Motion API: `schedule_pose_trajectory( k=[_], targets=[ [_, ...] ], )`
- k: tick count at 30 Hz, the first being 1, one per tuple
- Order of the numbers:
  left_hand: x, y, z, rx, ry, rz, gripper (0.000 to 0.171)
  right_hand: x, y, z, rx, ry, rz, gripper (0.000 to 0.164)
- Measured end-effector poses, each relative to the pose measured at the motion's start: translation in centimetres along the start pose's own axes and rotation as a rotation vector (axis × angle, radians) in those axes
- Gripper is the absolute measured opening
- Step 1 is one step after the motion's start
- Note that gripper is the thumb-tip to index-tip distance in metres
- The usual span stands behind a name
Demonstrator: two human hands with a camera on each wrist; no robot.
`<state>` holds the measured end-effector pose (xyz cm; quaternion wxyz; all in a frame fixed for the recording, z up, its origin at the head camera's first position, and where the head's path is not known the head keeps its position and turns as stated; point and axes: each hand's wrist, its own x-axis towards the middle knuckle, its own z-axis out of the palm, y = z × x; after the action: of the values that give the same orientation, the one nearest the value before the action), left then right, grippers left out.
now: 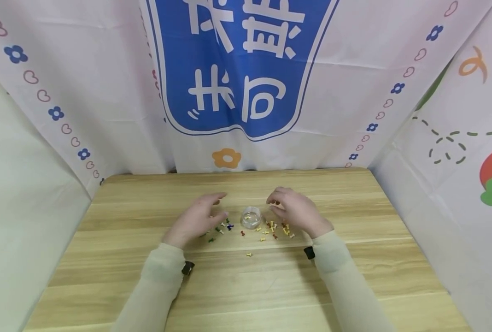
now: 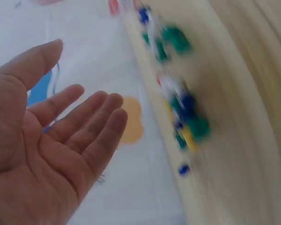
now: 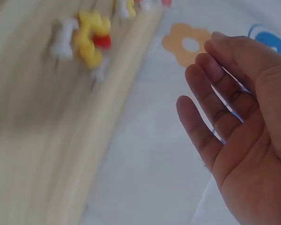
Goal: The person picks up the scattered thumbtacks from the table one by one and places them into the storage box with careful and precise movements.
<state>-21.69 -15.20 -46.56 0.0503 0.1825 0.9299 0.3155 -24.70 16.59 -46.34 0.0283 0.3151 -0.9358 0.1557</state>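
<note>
A small round glass bowl (image 1: 251,218) stands on the table between the two hands, with a yellow push pin (image 1: 248,217) in it. The left hand (image 1: 198,219) hovers left of the bowl over green, white and blue push pins (image 1: 230,226); its palm and relaxed fingers (image 2: 91,126) show nothing held. To the bowl's right, the right hand (image 1: 297,210) is held above yellow, red and white push pins (image 1: 286,229). Its fingers (image 3: 203,84) are loosely bent and hold nothing. In both wrist views the pins look blurred.
The wooden table (image 1: 271,295) reaches back to a white printed cloth (image 1: 325,106) hanging behind it. Single pins lie apart in front of the bowl, a red pin (image 1: 243,233) and a yellow pin (image 1: 249,254). Further cloths hang at both sides.
</note>
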Motion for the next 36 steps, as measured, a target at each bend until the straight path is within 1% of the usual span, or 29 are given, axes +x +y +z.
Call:
schedule_pose_trajectory(
  k=[2,6,10,13,16,19,22,30,33,36],
  targets=[
    [0.5,0.9,0.4,-0.055,-0.016,-0.028,0.066,-0.3,0.6,-0.6,0.007,0.013,0.009,0.021],
    [1.5,2.4,0.9,-0.175,-0.061,-0.110,0.064,-0.8,1.3,-1.5,0.016,0.020,0.031,0.021],
    [2.6,3.0,1.3,-0.218,-0.131,-0.152,0.063,-1.4,1.9,-1.6,0.018,-0.013,0.055,0.022],
    [3.3,3.0,1.7,-0.244,-0.175,-0.161,0.063,-1.7,2.2,-1.6,0.019,-0.038,0.066,0.024],
    [3.8,2.9,2.1,-0.240,-0.207,-0.148,0.062,-1.8,2.5,-1.5,0.030,-0.054,0.068,0.025],
    [4.0,2.8,2.4,-0.210,-0.230,-0.106,0.063,-1.8,2.7,-1.5,0.041,-0.065,0.070,0.026],
    [4.2,2.8,2.7,-0.195,-0.236,-0.072,0.063,-1.8,2.9,-1.5,0.048,-0.077,0.081,0.026],
    [4.5,2.3,3.5,-0.221,-0.251,-0.072,0.059,-1.9,3.3,-1.0,0.098,-0.138,0.116,0.028],
    [4.6,2.1,3.7,-0.223,-0.251,-0.070,0.057,-2.1,3.4,-0.9,0.130,-0.157,0.112,0.025],
    [4.6,1.9,3.8,-0.206,-0.247,-0.071,0.055,-2.1,3.3,-0.6,0.141,-0.195,0.120,0.021]
  ],
)
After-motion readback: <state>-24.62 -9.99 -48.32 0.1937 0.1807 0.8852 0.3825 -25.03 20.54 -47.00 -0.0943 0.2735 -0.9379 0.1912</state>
